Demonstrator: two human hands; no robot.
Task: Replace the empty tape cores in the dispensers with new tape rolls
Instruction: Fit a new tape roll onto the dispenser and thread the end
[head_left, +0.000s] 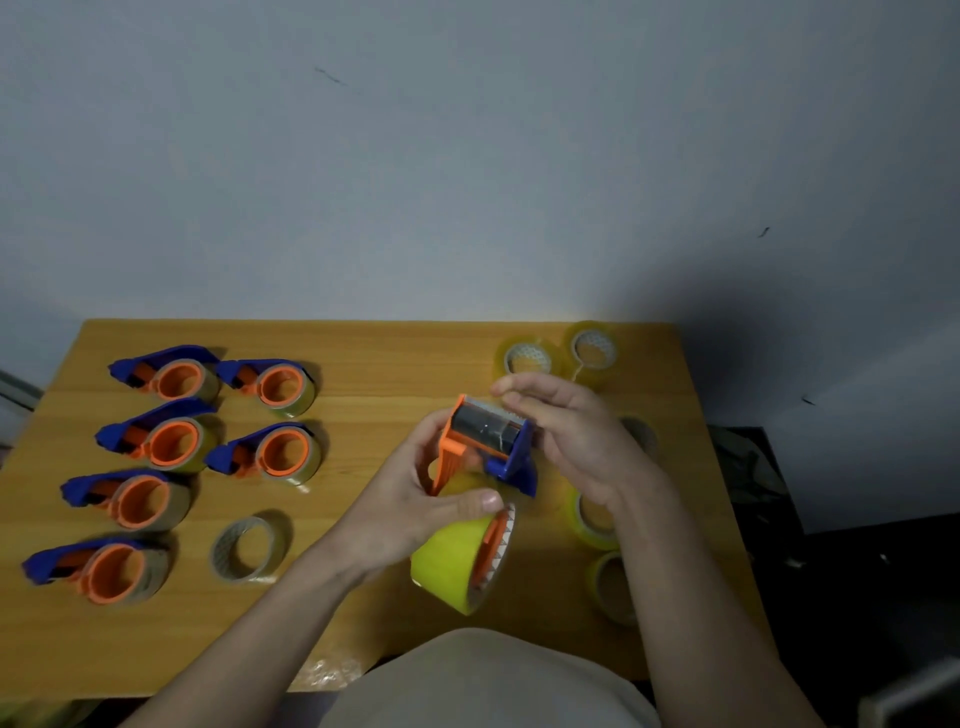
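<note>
Above the middle of the wooden table (395, 353) I hold a blue and orange tape dispenser (485, 441) with a yellow tape roll (457, 558) seated on its orange hub. My left hand (415, 499) grips the dispenser's orange body from the left, thumb across the top of the roll. My right hand (566, 431) is at the blade end, fingertips pinching at the top edge beside the black roller. Several more yellow tape rolls (592, 519) lie on the table to the right, partly hidden behind my right arm.
Several blue and orange dispensers (171, 436) lie in two columns on the left of the table. A nearly empty tape core (244, 548) lies beside them. Two clear tape rolls (592, 348) stand at the back right. A grey wall rises behind the table.
</note>
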